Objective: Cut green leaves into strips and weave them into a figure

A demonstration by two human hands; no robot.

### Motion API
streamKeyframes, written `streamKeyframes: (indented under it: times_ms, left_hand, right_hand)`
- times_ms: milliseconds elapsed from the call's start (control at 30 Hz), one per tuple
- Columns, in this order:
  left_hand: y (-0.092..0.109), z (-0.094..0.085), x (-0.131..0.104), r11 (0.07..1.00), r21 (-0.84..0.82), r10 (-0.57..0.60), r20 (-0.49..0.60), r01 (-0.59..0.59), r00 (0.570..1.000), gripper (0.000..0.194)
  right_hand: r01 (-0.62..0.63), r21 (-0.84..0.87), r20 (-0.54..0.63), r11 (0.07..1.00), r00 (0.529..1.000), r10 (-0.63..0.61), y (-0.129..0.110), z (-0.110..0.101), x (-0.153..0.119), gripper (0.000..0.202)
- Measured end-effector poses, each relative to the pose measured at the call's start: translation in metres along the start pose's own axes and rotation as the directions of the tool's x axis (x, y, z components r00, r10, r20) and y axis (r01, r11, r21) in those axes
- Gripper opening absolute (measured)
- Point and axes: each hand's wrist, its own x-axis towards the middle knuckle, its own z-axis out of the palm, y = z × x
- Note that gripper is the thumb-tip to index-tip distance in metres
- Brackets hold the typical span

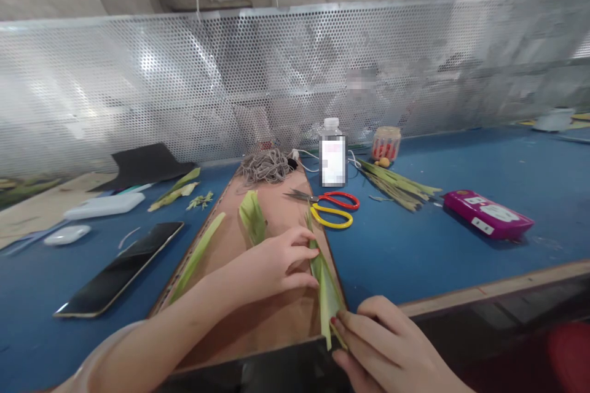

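Observation:
A long pale-green corn husk (pixel 328 295) lies lengthwise near the right edge of a brown cardboard sheet (pixel 276 334), its lower end reaching the table's front edge. My left hand (pixel 286 258) comes over the cardboard from the left, its curled fingertips and thumb gripping the husk's upper part. Lower down, my right hand (pixel 382 344) pinches the bottom end between thumb and fingers. Just beyond are open scissors (pixel 332 212) with one red and one yellow handle. A folded husk piece (pixel 252 218) and a narrow husk strip (pixel 198 256) lie on the cardboard to the left.
Grey cord (pixel 266 166) is heaped at the cardboard's far end. Behind the scissors stand a bottle (pixel 332 159) and a jar (pixel 386 144). A leaf bundle (pixel 396 184) and purple packet (pixel 488 215) lie right; a phone (pixel 122 270) lies left. A perforated metal screen (pixel 286 73) closes the back.

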Motion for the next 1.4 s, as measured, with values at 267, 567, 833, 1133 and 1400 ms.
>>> streamKeyframes:
  times_ms: [267,567,833,1133,1400]
  left_hand:
    - [0.008,0.001,0.001,0.996,-0.008,-0.086,-0.053,0.086,0.995,0.041]
    - [0.018,0.007,0.003,0.996,0.008,-0.091,-0.145,0.093,0.985,0.045]
    - [0.019,0.010,0.001,0.995,0.039,-0.083,-0.134,0.089,0.988,0.047]
    - [0.019,0.008,0.001,0.993,0.081,-0.078,-0.116,0.087,0.990,0.049]
    - [0.018,-0.001,0.004,0.981,-0.024,0.194,0.047,-0.193,0.980,0.030]
  right_hand:
    - [0.042,-0.101,0.049,0.994,0.998,-0.037,-0.001,-0.002,-0.003,0.008]
    - [-0.074,0.061,0.097,0.995,0.993,0.068,-0.002,-0.007,-0.003,0.016]
    - [0.089,0.010,-0.048,0.996,0.995,-0.088,0.003,-0.014,-0.001,0.011]
    - [0.067,-0.022,0.214,0.998,0.975,-0.060,0.000,-0.013,0.004,0.017]
    - [-0.006,0.029,0.220,1.000,0.976,-0.001,-0.003,-0.014,0.000,0.015]
